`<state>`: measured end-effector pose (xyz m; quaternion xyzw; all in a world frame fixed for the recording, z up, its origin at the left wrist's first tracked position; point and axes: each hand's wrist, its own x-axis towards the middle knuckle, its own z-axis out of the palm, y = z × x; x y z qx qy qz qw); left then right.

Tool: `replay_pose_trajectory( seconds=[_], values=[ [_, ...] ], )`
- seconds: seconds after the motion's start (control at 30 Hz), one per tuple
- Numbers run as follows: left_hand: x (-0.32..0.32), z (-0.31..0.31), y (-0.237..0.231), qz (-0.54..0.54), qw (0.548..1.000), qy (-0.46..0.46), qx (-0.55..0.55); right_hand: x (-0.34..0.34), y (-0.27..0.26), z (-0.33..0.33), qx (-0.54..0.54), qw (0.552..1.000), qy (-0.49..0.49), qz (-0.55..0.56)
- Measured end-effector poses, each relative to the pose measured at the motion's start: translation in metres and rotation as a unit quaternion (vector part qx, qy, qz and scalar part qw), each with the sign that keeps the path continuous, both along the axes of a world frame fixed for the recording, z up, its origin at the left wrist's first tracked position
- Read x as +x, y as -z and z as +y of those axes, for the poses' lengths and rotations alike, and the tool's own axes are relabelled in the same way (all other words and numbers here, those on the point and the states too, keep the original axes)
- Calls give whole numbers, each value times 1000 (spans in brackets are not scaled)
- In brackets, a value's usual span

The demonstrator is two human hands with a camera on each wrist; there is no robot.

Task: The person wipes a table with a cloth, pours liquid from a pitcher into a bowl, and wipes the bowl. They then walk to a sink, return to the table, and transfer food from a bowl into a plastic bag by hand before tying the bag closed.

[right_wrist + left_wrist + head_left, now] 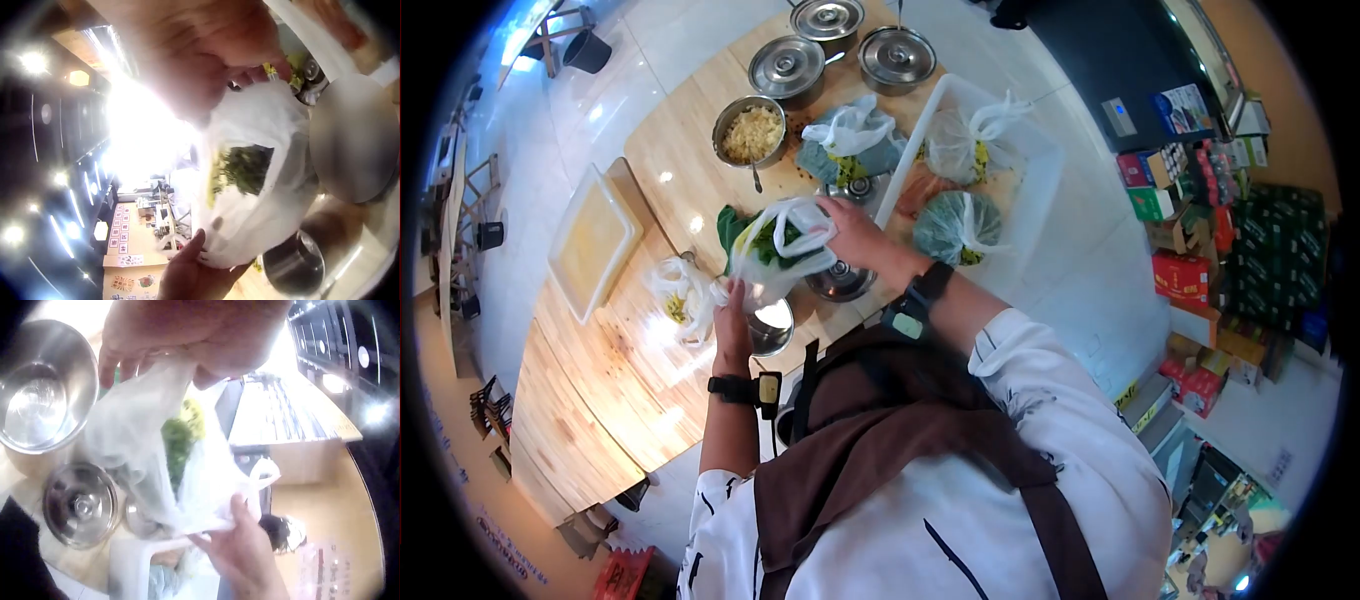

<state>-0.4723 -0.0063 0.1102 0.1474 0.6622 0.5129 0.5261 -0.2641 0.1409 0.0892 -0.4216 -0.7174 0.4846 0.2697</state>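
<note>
Both hands grip a thin white plastic bag (805, 228), spread between them above the table. Chopped leafy greens (247, 169) and something yellow show inside it. My right hand (858, 238) holds the bag's far upper side, while my left hand (733, 318) pinches its near lower edge. In the left wrist view the right hand (240, 553) has its thumb over the bag's rim. Below the bag stands an open steel pot (772, 330), with a steel lid (840, 282) beside it. Dark green leaves (727, 230) show just past the bag.
Another tied bag (685, 305) lies left of the left hand. A white tub (1045, 165) on the right holds tied bags of greens. Lidded steel pots (787, 68) and a bowl of chopped pale food (752, 132) stand farther back. A shallow white tray (590, 250) sits left.
</note>
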Motion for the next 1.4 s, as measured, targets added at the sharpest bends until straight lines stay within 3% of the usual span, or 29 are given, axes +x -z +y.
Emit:
replay_pose_trajectory(
  seconds=[0.03,0.1,0.13,0.2,0.27,0.3,0.37,0.4,0.47,0.5,0.67,0.7,0.77,0.9,0.97,1.1,1.2,1.27,1.33,1.37,1.4],
  values=[
    [-7,-1,16,0,997,-18,-81,5,-2,3,11,995,-40,-90],
    [-8,1,19,-13,994,-28,-102,18,-10,13,-7,963,-152,-224],
    [-8,1,20,-28,991,-37,-124,23,-7,23,-8,963,-155,-222],
    [-1,7,11,-16,989,-57,-133,28,3,52,-70,985,-124,-101],
    [6,9,4,-2,990,-65,-128,26,4,80,-47,990,30,-129],
    [9,8,1,-1,989,-70,-132,22,18,93,-50,990,25,-127],
    [14,7,-4,-42,992,-60,-100,11,35,110,129,980,101,-113],
    [17,7,-5,-40,992,-64,-104,10,36,117,125,981,98,-111],
    [21,8,-7,-58,991,-63,-99,10,40,128,-25,965,0,-263],
    [21,9,-8,-57,991,-65,-106,11,42,126,-31,964,-3,-262],
    [19,7,-7,-48,993,-35,-101,25,34,104,103,935,-78,-329],
    [18,9,-8,-49,993,-36,-102,31,28,92,102,935,-79,-330],
    [17,14,-13,-9,991,-10,-134,45,15,70,83,968,20,-238],
    [19,30,-17,21,988,3,-156,63,17,60,110,969,53,-213],
    [25,38,-19,36,988,-17,-151,69,23,60,120,972,115,-167],
    [33,47,-25,46,986,-14,-159,80,13,64,70,980,152,-109],
    [31,47,-34,87,980,53,-172,107,6,63,116,979,156,-61],
    [34,48,-48,74,985,54,-145,143,12,58,44,974,190,-115],
    [27,43,-53,46,984,77,-152,186,23,49,-48,953,169,-248],
    [25,40,-54,40,988,82,-125,203,22,45,-48,951,172,-250],
    [27,41,-58,33,991,86,-97,219,20,39,-74,931,98,-342]
  ],
)
